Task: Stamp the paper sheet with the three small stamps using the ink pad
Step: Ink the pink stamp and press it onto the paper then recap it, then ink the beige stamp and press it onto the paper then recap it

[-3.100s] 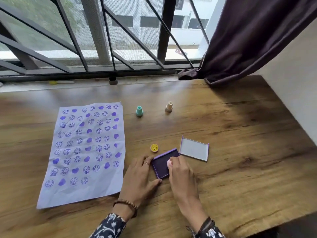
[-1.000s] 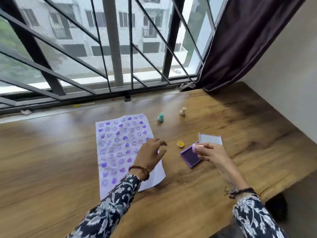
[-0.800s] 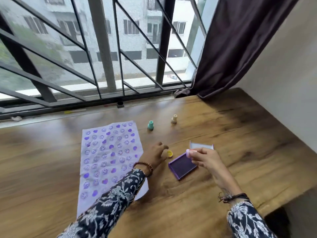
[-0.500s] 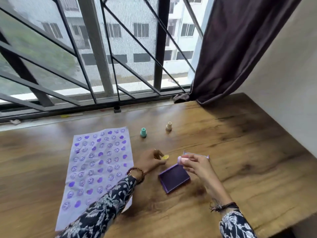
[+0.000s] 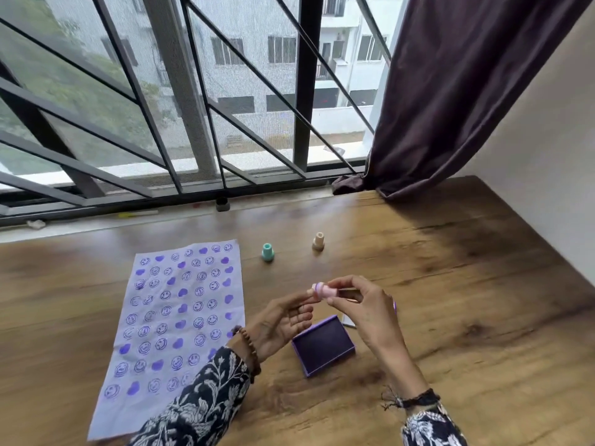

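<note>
In the head view the pink stamp (image 5: 323, 291), pressed on the ink pad (image 5: 323, 344) moments ago, is now raised mid-frame in the right hand (image 5: 363, 309) grip, the left hand (image 5: 283, 320) half-curled, fingertips meeting it, apparently capping it.

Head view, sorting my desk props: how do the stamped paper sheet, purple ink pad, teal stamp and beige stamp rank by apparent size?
1. White paper sheet with purple stamps
2. Square purple ink pad
3. Small teal stamp and small beige stamp: alike; the beige one stands farther off, so I won't rank them.
</note>
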Available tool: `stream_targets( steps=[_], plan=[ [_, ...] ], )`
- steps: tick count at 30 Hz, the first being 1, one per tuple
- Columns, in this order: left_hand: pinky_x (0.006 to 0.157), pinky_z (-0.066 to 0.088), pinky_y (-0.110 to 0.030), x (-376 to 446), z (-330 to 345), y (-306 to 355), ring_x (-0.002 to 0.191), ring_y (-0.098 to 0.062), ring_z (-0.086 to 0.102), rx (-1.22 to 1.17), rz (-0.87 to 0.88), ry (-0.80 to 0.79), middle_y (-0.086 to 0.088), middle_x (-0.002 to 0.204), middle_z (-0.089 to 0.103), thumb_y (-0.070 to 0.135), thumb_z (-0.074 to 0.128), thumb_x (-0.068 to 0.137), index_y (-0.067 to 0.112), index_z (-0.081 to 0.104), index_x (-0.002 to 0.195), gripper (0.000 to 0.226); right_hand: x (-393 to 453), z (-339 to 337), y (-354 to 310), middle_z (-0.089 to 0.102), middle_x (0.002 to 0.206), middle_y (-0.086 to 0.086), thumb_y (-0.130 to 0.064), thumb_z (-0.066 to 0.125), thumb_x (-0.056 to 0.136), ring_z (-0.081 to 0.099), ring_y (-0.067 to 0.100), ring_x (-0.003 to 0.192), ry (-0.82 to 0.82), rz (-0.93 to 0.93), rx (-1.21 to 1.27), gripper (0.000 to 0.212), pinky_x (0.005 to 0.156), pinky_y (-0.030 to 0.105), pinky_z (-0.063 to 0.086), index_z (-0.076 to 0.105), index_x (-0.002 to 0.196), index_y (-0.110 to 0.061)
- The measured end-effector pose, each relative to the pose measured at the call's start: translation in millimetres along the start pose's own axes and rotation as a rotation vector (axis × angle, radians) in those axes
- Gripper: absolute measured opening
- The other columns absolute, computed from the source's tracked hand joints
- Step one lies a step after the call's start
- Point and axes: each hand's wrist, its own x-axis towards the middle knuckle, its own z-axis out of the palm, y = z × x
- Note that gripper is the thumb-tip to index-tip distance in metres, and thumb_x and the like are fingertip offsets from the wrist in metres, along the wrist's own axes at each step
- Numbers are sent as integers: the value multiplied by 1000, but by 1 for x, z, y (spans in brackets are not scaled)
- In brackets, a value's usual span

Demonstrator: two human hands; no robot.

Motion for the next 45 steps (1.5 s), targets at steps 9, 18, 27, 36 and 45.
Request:
stream_targets(
  steps=[9, 18, 27, 36, 45],
  plan=[
    [51, 54, -14, 9, 6, 7, 49, -7, 61, 53, 1, 22, 0, 54, 65, 14, 70, 70, 7, 74, 62, 12, 13, -16, 2, 75, 88, 5, 3, 74, 69, 70, 4, 81, -89, -16, -68, 20, 73, 9, 52, 74, 85, -9],
    [53, 56, -15, 34, 13, 11, 53, -7, 65, 8, 43, 35, -2, 58, 69, 12, 64, 80, 4, 73, 71, 15, 48, -26, 7, 76, 85, 8, -14, 74, 74, 70, 13, 81, -165, 79, -60, 11, 70, 19, 57, 75, 84, -13],
    [87, 46, -30, 85, 29, 38, 98, -22, 60, 1188, 627, 528, -7, 118, 56, 28, 65, 81, 13, 49, 120, 45, 137, -39, 32, 55, 91, -1, -16, 67, 79, 62, 19, 82, 110, -119, -549, 24, 74, 35, 53, 65, 103, -16],
    [82, 44, -32, 122, 29, 46, 97, -27, 57, 1165, 699, 526, -9, 111, 54, 17, 61, 82, 14, 53, 105, 25, 175, -42, 61, 63, 97, 5, -13, 67, 77, 62, 21, 85, 96, -136, -601, 25, 74, 45, 55, 61, 101, -19],
    [62, 37, -9, 80, 22, 32, 67, -3, 50, 1037, 753, 410, 3, 82, 57, 11, 66, 73, 27, 55, 90, 26, 121, -25, 39, 60, 98, -4, -14, 68, 79, 62, 9, 82, 131, -205, -488, 25, 70, 18, 53, 63, 103, -21]
  ],
)
